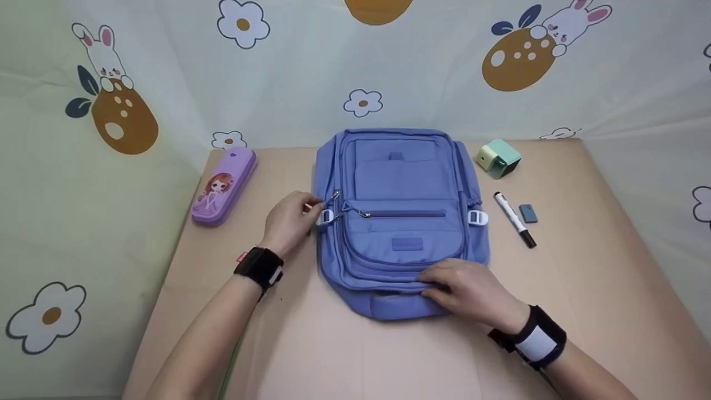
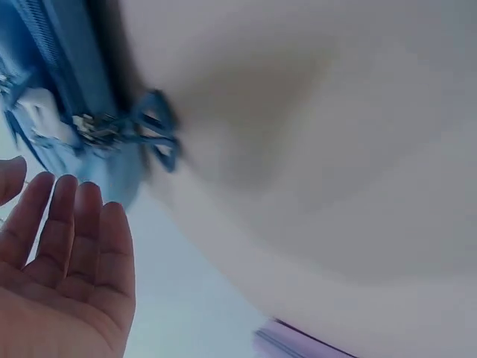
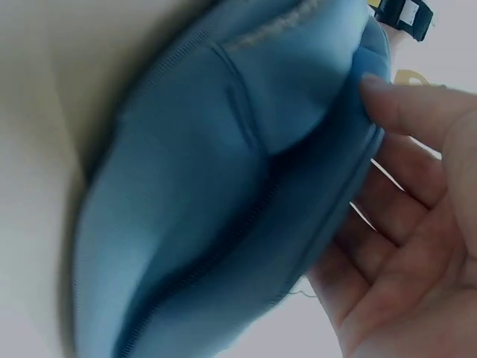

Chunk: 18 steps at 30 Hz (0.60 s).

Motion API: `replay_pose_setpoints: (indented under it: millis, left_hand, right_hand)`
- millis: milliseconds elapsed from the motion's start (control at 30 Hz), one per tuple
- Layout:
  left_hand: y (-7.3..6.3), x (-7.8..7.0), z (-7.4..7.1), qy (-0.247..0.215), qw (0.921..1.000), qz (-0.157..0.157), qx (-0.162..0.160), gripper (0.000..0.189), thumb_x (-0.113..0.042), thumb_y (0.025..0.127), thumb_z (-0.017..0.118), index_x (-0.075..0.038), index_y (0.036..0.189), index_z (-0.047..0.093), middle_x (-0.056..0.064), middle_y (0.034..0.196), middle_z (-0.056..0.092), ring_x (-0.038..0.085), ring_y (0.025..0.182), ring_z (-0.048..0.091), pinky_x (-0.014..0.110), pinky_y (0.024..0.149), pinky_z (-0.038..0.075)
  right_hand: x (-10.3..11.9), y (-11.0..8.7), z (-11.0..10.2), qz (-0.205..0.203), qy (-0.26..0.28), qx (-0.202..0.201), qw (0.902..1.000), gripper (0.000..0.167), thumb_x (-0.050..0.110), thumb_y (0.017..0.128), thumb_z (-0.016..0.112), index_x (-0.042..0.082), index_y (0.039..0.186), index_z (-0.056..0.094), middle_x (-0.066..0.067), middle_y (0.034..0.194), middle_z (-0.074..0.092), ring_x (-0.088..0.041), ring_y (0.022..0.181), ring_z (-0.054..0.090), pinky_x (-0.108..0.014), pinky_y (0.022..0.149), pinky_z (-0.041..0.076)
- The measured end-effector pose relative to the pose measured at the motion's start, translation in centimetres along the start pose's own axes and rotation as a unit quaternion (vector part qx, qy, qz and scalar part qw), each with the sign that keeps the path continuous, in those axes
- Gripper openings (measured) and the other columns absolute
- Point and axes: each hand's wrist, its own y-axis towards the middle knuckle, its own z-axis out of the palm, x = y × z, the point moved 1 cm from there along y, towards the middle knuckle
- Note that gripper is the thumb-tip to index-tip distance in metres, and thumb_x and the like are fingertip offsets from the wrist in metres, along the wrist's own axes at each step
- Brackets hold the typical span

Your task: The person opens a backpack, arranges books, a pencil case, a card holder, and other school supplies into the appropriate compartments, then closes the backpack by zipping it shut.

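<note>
A blue backpack (image 1: 411, 180) lies on the table, its front facing up and its bottom end away from me. My right hand (image 1: 472, 289) grips the fabric edge at its near end. In the right wrist view the thumb lies on one side of a zippered edge (image 3: 328, 224) and the fingers on the other, with the compartment gaping beside them. At the backpack's left side is my left hand (image 1: 291, 222), its fingertips by a white buckle (image 1: 325, 217). The left wrist view shows those fingers extended near zipper pulls (image 2: 97, 130) with blue cord loops.
A purple pencil case (image 1: 225, 186) lies at the left. To the right are a mint-green and yellow box-like object (image 1: 500, 158), a white marker (image 1: 514, 219) with black ends and a small blue-grey block (image 1: 528, 213). A patterned cloth (image 1: 300, 72) hangs behind the table.
</note>
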Motion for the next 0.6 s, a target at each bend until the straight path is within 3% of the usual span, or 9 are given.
replay_pose_setpoints:
  millis: [200,367,500,600]
  left_hand:
    - [1.3,-1.8,1.2,0.039,0.9988,0.03,0.006,0.026,-0.021,0.097,0.069,-0.01,0.12,0.075,0.008,0.112,0.069,0.025,0.101,0.066,0.042,0.084,0.054]
    - [2.2,-2.2,1.9,0.065,0.9973,0.025,0.021,0.027,-0.016,0.097,0.068,-0.008,0.122,0.074,0.012,0.116,0.068,0.032,0.109,0.063,0.046,0.092,0.052]
    - [2.6,-2.2,2.1,0.065,0.9973,0.023,0.025,0.023,-0.015,0.097,0.068,-0.007,0.117,0.075,0.012,0.112,0.068,0.032,0.106,0.064,0.046,0.09,0.052]
    - [2.8,-2.1,2.1,0.061,0.9975,0.026,0.022,0.019,-0.014,0.097,0.069,-0.006,0.112,0.076,0.013,0.107,0.068,0.031,0.101,0.065,0.045,0.087,0.053]
  right_hand:
    - [0.1,1.0,-0.9,0.028,0.006,0.07,0.9971,0.021,0.024,0.09,0.079,0.015,0.108,0.078,0.004,0.101,0.075,-0.015,0.093,0.07,-0.038,0.08,0.058]
    - [0.1,1.9,-1.5,0.034,0.011,0.114,0.9928,0.02,0.025,0.09,0.079,0.015,0.107,0.079,0.005,0.098,0.075,-0.013,0.089,0.07,-0.037,0.077,0.058]
    - [0.0,3.0,-2.1,0.035,0.026,0.125,0.9912,0.019,0.029,0.091,0.077,0.017,0.105,0.08,0.006,0.097,0.074,-0.011,0.087,0.069,-0.036,0.075,0.058]
    - [-0.5,4.3,-2.5,0.046,0.029,0.109,0.9925,0.021,0.031,0.094,0.075,0.016,0.108,0.079,0.005,0.1,0.075,-0.013,0.091,0.07,-0.037,0.08,0.058]
